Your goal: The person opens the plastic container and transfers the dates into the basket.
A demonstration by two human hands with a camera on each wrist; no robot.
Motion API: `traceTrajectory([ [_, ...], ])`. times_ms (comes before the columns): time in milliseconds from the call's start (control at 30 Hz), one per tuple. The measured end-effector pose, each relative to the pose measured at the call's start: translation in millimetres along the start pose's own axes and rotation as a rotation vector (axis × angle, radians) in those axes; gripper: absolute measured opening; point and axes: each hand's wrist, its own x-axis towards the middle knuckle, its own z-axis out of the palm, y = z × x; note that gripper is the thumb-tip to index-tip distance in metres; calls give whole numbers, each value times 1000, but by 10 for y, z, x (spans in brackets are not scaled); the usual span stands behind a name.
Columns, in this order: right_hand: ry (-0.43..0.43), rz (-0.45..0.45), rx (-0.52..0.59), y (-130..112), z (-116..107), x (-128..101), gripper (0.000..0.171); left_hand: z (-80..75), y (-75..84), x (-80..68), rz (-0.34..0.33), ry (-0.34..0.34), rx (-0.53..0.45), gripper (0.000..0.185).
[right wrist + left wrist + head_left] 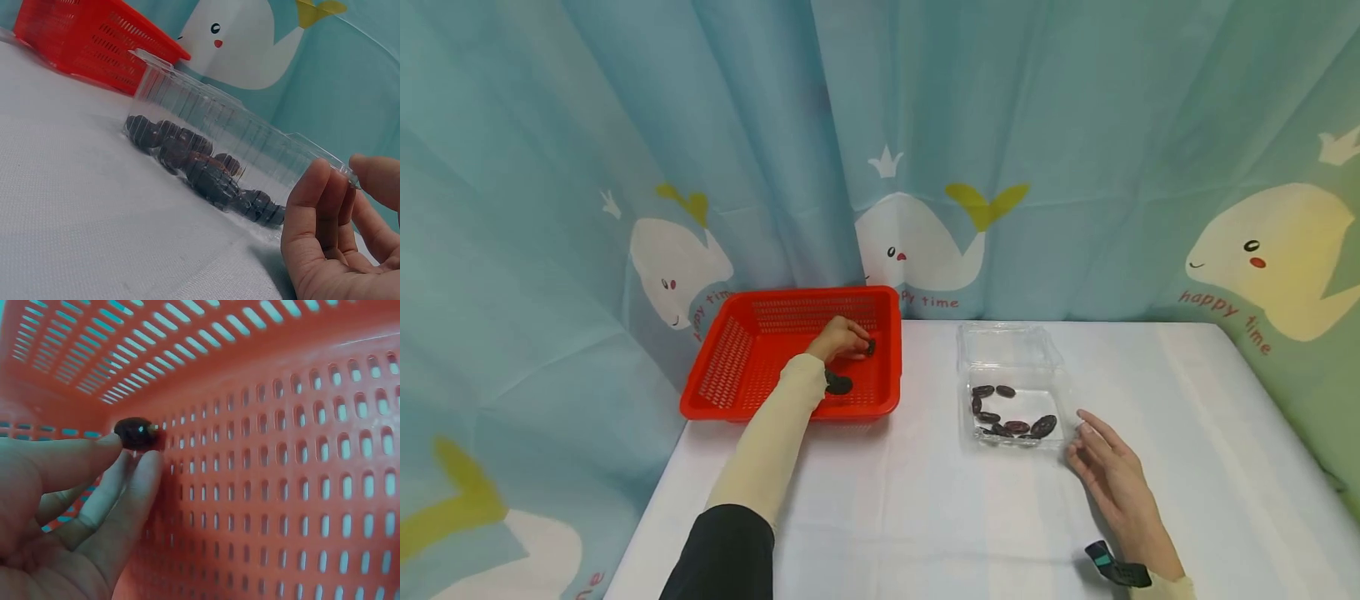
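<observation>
My left hand [842, 337] reaches into the red perforated basket [722, 367] and pinches a small dark oval piece [136, 432] between thumb and fingertips [144, 469], close to the basket's floor. Another dark piece [838, 384] lies on the basket floor beside my forearm. A clear plastic box [1011, 354] on the white table holds several dark ribbed oval pieces [206, 172]. My right hand [1101, 462] rests on the table at the box's near right corner, fingers relaxed, its fingertips [315, 187] against the box's rim [325, 156].
A white cloth covers the table [925, 517]. A blue whale-print curtain [925, 167] hangs close behind and on both sides. The basket stands at the table's far left corner, its left edge overhanging. A wrist strap [1116, 567] sits on my right wrist.
</observation>
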Motion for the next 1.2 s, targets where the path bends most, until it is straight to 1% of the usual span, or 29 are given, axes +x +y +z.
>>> traceTrajectory([
  [167,-29,-19,14,-31,-46,6,28,-26,28,-66,39,-43,35,26],
  [267,-26,-18,20,-31,-47,11,28,-50,44,-132,79,-67,57,27],
  [400,-13,-4,16,-8,-14,10,27,-131,76,-312,168,-81,57,32],
  [533,-12,-13,-5,13,22,10,29,-226,126,-511,247,-48,76,34],
  [633,-6,-24,-19,14,32,5,30,-265,165,-642,282,-26,77,32],
  [733,-7,-31,-26,13,24,-8,29,-270,187,-786,322,-21,74,30],
  [867,-12,-40,-25,19,6,-17,28,-222,230,-1009,370,-8,70,27],
  [933,-16,-48,-25,25,3,-9,28,-174,264,-1121,400,-2,69,27],
  [1000,-17,-56,-25,29,4,4,28,-108,293,-1223,437,-11,62,28],
  [1100,-18,-59,-24,34,2,20,27,11,311,-1328,472,-38,49,28],
  [1200,-17,-56,-28,28,-2,32,27,139,306,-1381,490,-70,9,26],
])
